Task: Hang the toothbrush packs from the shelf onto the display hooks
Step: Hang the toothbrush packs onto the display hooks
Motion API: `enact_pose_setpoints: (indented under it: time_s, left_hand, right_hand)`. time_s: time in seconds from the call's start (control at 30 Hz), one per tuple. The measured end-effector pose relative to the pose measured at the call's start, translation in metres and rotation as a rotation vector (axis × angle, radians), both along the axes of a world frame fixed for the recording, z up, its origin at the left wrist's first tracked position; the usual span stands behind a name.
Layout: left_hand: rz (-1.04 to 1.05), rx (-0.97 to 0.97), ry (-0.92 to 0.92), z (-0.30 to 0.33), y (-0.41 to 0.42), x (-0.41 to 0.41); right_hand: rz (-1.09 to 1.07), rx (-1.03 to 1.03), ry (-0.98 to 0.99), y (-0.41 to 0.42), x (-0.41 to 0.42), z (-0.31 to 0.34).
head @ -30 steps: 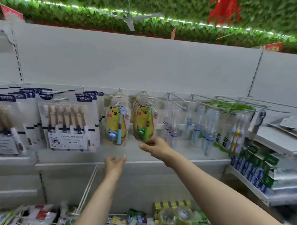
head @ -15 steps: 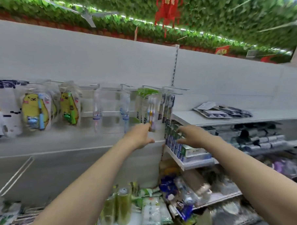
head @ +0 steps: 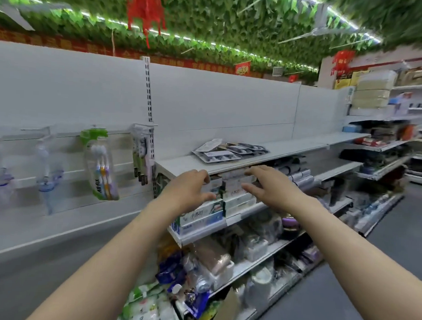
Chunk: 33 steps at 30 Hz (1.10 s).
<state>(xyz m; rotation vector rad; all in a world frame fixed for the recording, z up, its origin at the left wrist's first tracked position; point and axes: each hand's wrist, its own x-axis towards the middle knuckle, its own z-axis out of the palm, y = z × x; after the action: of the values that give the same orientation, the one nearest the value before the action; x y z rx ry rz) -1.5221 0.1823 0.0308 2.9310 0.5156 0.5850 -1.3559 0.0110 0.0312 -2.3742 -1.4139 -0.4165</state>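
— Where are the toothbrush packs?
— Flat, glossy blister cards, on the white metal shelf.
— And the hands?
— Left hand and right hand: both relaxed, fingers spread, holding nothing.

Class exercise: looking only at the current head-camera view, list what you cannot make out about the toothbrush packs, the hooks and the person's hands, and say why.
- Flat packs on the top shelf: head view, too small to read; count unclear.
- Clear hanging packs at left: motion blur hides contents.
- Boxes under the left hand and right hand: partly covered by the hands.
- Hook tips above the green pack: blurred.
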Motion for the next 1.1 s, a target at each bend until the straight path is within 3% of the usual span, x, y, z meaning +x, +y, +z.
enact_pose_setpoints:
  time_s: [0.27,0.57,0.77,0.93,1.1]
  left_hand:
    - [-0.058,-0.015,-0.029,-0.008,0.012,0.157]
    - [0.005,-0.097,-0.120,-0.003,0.081,0.360]
    - [0.095,-0.142,-0.156,-0.017,0.107,0.464]
    - [0.241,-0.074,-0.170,-0.036,0.123,0.542]
    - [0.447,0.011,-0.142,-0.054,0.128,0.581]
  right_hand:
    - [-0.070,-0.025,-0.016,-0.004,0.147,-0.008]
    - [-0.059,-0.069,-0.013,0.064,0.343,0.015]
    - [-0.012,-0.035,0.122,0.105,0.439,0.006]
    - [0.039,0.030,0.237,0.150,0.518,-0.002]
    - [0.074,-0.037,0.424,0.194,0.592,-0.009]
